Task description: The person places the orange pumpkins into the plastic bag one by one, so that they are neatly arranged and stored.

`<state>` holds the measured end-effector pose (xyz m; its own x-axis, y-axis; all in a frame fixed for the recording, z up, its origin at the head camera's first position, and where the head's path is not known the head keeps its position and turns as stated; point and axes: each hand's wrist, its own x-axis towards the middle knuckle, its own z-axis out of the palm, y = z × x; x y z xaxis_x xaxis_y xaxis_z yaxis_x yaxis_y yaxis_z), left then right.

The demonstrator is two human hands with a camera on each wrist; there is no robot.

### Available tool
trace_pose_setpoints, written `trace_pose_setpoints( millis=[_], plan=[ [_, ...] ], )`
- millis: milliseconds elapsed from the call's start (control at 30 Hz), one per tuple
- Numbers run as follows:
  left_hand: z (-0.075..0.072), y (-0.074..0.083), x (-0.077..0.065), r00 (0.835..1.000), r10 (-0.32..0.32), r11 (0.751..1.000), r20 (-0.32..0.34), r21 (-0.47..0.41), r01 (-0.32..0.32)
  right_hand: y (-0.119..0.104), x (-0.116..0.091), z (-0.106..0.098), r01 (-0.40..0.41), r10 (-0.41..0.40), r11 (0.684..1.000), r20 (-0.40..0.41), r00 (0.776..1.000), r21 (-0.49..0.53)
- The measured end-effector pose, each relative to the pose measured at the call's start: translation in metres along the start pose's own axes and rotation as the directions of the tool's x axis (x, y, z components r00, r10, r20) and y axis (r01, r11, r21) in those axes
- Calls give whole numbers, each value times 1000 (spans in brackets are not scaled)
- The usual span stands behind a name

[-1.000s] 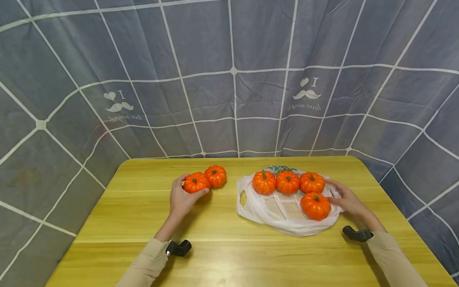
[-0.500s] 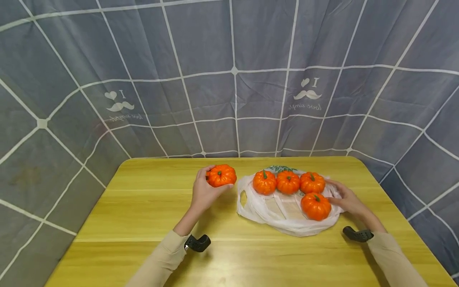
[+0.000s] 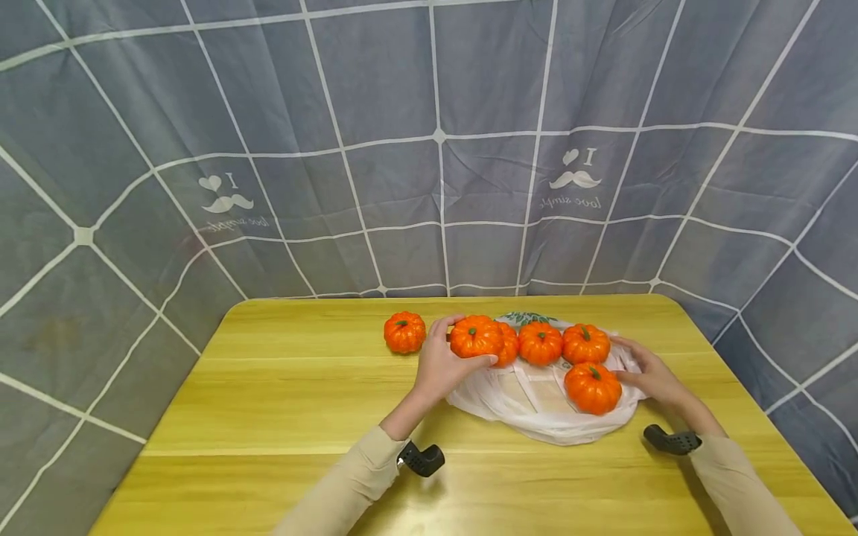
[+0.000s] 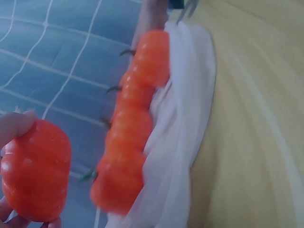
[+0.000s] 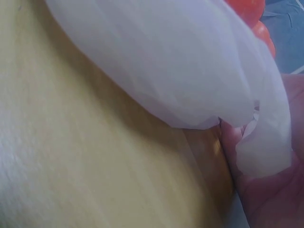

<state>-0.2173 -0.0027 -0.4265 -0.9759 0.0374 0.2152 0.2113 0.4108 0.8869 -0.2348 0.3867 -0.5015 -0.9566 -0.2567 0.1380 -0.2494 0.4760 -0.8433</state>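
Note:
A small orange pumpkin (image 3: 474, 336) is in my left hand (image 3: 442, 365), which grips it from its left side, above the left part of a white plastic bag (image 3: 546, 428). The left wrist view shows this pumpkin (image 4: 38, 171) apart from the row in the bag. Several pumpkins (image 3: 540, 343) sit in the bag, one partly hidden behind the held one. My right hand (image 3: 653, 376) holds the bag's right edge, thumb near the front pumpkin (image 3: 593, 388). In the right wrist view the bag's film (image 5: 263, 152) lies across the palm; the fingertips are hidden.
Another pumpkin (image 3: 405, 332) stands on the wooden table (image 3: 268, 409), left of the bag. A grey grid-patterned curtain (image 3: 382, 186) hangs behind the table and along both sides. Dark wrist-worn devices (image 3: 422, 459) sit at both cuffs.
My left hand has carried its pumpkin rightward, past the other loose pumpkin, to the bag's left side. The right hand has stayed at the bag's right edge.

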Motion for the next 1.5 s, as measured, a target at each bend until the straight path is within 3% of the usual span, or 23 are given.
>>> trace_pose_setpoints(
  millis=[333, 667, 933, 1200, 1500],
  plan=[
    [40, -1, -15, 995, 28, 998, 100, 47, -33, 4, -3, 0, -3, 2, 1000, -53, 999, -10],
    [71, 2, -23, 990, -21, 1000, 137, -17, 23, 1, -2, 0, 0, 2, 999, -44, 999, 46],
    [93, 2, -25, 990, -20, 1000, 141, -18, 23, -1, -1, 1, -33, 34, 999, -36, 999, 33],
    [100, -1, -29, 987, -38, 999, 156, 27, 35, -1, -1, 1, -29, 29, 1000, -29, 999, 6],
    [103, -6, -31, 982, 17, 996, 188, 79, -32, 2, 0, 0, -16, 16, 1000, -24, 1000, 6]
  ],
)
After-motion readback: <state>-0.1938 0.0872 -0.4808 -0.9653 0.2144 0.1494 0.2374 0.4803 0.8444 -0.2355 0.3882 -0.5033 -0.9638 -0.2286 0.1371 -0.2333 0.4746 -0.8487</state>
